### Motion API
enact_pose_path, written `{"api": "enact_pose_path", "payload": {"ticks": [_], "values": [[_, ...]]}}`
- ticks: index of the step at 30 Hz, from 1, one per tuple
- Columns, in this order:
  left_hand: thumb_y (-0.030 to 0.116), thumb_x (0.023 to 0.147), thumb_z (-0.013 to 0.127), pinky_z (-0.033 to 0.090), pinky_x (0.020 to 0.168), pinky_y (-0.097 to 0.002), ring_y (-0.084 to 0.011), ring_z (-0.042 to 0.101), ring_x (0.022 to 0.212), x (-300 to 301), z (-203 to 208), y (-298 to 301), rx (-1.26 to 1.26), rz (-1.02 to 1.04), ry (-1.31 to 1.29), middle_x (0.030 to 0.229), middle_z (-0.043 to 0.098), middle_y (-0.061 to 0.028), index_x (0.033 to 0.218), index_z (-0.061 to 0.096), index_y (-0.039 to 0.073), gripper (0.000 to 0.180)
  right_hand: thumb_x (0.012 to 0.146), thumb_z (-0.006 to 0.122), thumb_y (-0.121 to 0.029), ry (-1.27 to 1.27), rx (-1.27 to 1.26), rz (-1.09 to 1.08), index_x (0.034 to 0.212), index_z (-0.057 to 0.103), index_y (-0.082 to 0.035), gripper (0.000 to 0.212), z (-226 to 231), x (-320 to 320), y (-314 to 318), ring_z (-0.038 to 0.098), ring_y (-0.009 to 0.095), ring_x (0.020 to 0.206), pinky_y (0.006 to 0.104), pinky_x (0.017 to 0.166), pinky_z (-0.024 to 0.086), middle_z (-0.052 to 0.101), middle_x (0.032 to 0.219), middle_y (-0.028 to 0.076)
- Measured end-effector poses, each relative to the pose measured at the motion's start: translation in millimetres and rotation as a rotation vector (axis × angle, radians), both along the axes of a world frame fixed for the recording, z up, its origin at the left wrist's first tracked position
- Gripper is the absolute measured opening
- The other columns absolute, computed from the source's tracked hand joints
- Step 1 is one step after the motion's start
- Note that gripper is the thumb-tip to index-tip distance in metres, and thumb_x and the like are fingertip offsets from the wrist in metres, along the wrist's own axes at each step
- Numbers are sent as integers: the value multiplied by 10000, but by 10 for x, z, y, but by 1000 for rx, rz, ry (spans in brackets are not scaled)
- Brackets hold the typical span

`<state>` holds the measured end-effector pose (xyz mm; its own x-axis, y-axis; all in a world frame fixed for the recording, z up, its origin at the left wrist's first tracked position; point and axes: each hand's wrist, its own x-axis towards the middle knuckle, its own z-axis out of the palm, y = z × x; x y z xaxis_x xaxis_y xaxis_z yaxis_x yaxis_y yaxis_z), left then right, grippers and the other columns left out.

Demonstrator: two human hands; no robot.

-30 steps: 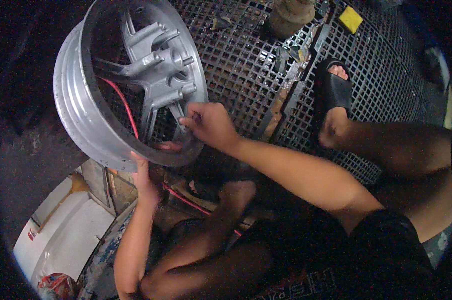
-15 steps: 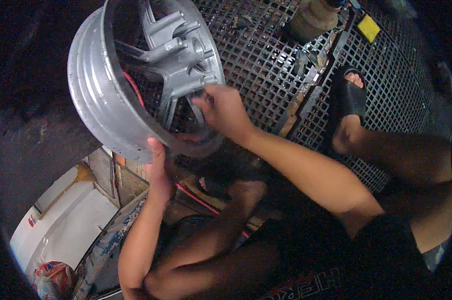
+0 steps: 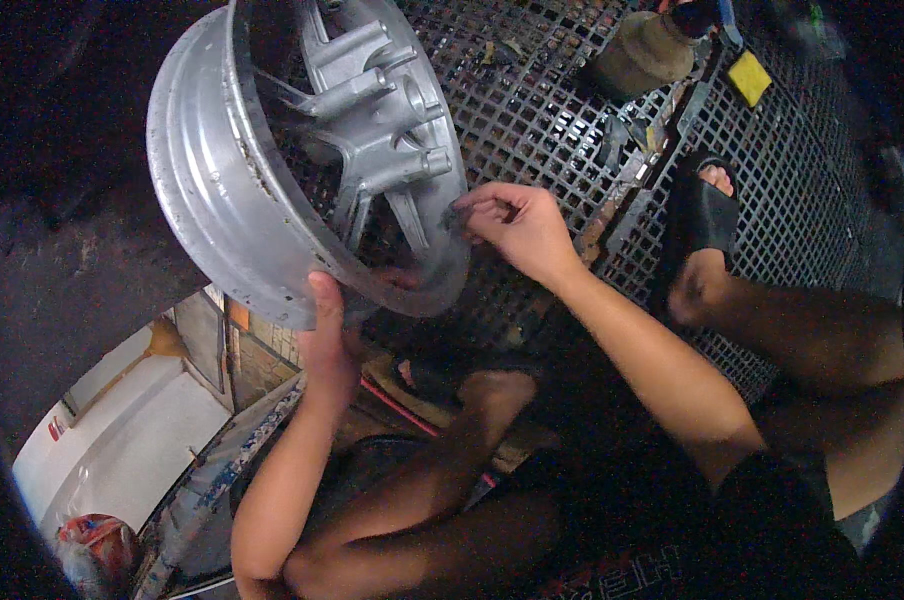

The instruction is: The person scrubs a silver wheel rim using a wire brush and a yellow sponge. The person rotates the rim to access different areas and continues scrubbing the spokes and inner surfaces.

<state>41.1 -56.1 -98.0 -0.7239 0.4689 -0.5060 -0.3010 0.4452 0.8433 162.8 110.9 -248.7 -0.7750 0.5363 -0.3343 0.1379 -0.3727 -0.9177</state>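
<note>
A bare silver wheel rim (image 3: 197,175) with cast spokes and a hub stands tilted in front of me. My left hand (image 3: 330,345) grips its near lower edge, thumb on the outside of the barrel and the other fingers hidden behind. At the right edge of the rim is my right hand (image 3: 527,230), its thumb and fingers pinched together. Something small and dark shows at those fingertips, too blurred to name. The rim's surface looks dull, with dark specks along its lip.
Black floor grating (image 3: 562,135) lies beyond the rim. On it stand a grimy brown container (image 3: 642,55) and a yellow block (image 3: 749,79). A black slipper (image 3: 700,215) is at right. White panel (image 3: 162,430) and red plastic bag (image 3: 97,545) lie lower left; a red cord (image 3: 400,408) runs near my leg.
My right hand has moved from beside the spokes out to the rim's right edge. In the picture the rim sits slightly further right and lower. My left hand keeps its grip.
</note>
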Motion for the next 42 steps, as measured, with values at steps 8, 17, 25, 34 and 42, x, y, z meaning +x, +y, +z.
{"api": "enact_pose_path", "payload": {"ticks": [8,17,25,34,42], "values": [[477,998,487,408,990,-344,-202,529,1116,8,-49,-35,-33,63,-34,1227,553,-101,1260,505,-24,565,779,807,-139,-65,131,85,898,690,-44,193,152,-186,-195,575,68,675,254,633,482,683,770,11],[489,998,476,405,989,-345,-217,517,1119,-238,-540,-481,-172,54,-40,1265,531,-104,1317,474,-13,595,733,799,-203,-68,546,94,743,659,-48,209,25,-175,131,678,228,666,368,598,519,686,746,138],[506,977,507,443,903,-341,-206,547,1008,-285,-708,-383,-167,59,102,1145,573,-82,1226,532,3,561,648,775,-85,229,502,-363,676,487,-33,294,-324,-678,-585,580,349,637,437,571,415,551,654,146],[525,954,542,485,806,-337,-195,580,883,-978,-401,-886,-551,224,531,1010,620,-56,1122,598,22,534,649,768,-138,94,408,-54,659,663,-65,128,145,-969,-869,629,291,616,406,572,485,641,677,141],[494,978,517,434,944,-332,-190,553,1076,-73,143,15,-115,104,25,1234,557,-82,1266,504,13,561,693,856,-260,-25,463,-24,674,654,-35,302,201,-488,-220,627,233,550,358,548,487,639,625,135]]}}
